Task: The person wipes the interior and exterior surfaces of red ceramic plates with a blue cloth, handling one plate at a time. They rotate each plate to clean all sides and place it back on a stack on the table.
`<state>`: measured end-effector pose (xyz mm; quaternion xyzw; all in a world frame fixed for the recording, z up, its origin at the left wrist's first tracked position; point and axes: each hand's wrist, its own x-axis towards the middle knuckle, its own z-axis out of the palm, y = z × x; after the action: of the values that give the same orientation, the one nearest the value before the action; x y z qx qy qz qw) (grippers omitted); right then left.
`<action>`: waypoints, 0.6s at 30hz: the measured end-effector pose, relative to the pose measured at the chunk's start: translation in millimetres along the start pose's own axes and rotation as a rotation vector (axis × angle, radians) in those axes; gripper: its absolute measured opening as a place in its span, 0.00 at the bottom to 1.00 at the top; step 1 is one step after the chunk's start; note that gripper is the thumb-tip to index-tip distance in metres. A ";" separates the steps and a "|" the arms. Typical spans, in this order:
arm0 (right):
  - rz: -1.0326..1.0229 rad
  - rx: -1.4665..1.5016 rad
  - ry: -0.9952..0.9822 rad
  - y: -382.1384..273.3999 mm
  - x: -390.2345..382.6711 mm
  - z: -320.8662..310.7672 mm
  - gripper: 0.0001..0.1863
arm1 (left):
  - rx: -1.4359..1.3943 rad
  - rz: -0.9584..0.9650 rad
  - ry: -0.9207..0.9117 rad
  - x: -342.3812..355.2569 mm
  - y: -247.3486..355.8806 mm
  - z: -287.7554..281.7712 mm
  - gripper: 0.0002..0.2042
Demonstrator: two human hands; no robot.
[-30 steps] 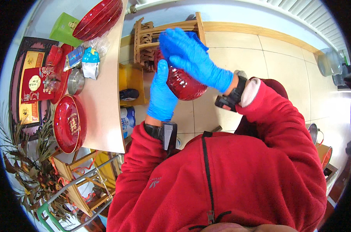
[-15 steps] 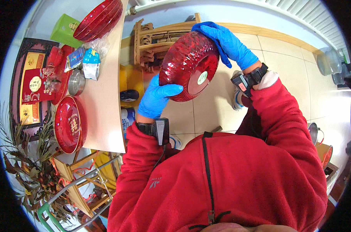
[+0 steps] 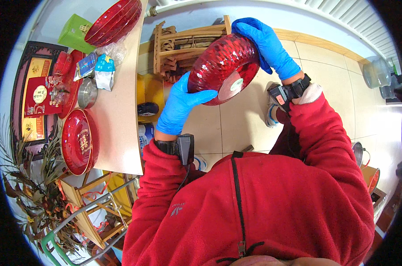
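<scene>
A shiny red bowl with a faceted side hangs tilted in the air in front of me, its base with a round pale sticker turned toward me. My left hand, in a blue glove, grips its lower left edge, the thumb lying on the underside. At the bowl's upper right, my blue-gloved right hand is curled over the side. A darker blue cloth shows under that palm, pressed to the bowl; most of it is hidden.
On my left a pale tabletop carries a red oval dish, a metal bowl, a stack of red bowls, a green box and packets. Folded wooden furniture leans by the far wall, under a white radiator.
The bowl has shifted slightly up and right and tilted further, its base seen more edge-on. Both hands moved with it, and the right hand and cloth remain along its upper right side.
</scene>
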<state>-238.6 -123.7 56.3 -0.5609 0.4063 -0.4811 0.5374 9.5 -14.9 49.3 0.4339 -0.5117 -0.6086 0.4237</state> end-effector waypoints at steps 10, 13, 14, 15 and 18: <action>-0.037 -0.062 0.035 1.0 -1.3 -2.4 0.19 | -0.060 0.145 0.143 13.6 -9.9 1.6 0.22; 0.014 -0.136 -0.005 9.1 -1.0 2.1 0.21 | -0.146 0.142 0.258 13.3 -13.1 2.2 0.18; 0.015 -0.065 0.000 11.9 -1.4 2.4 0.22 | -0.174 0.130 0.305 12.8 -14.4 1.2 0.16; 0.030 -0.006 -0.008 14.9 -0.7 2.7 0.24 | -0.203 0.125 0.367 13.0 -15.2 -0.9 0.15; 0.182 0.236 0.024 20.1 1.2 -4.7 0.30 | -0.184 0.131 0.577 15.4 -15.4 -9.4 0.13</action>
<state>-241.8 -127.8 36.2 -0.4489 0.4026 -0.4817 0.6359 13.4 -30.3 31.6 0.5147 -0.3399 -0.4756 0.6271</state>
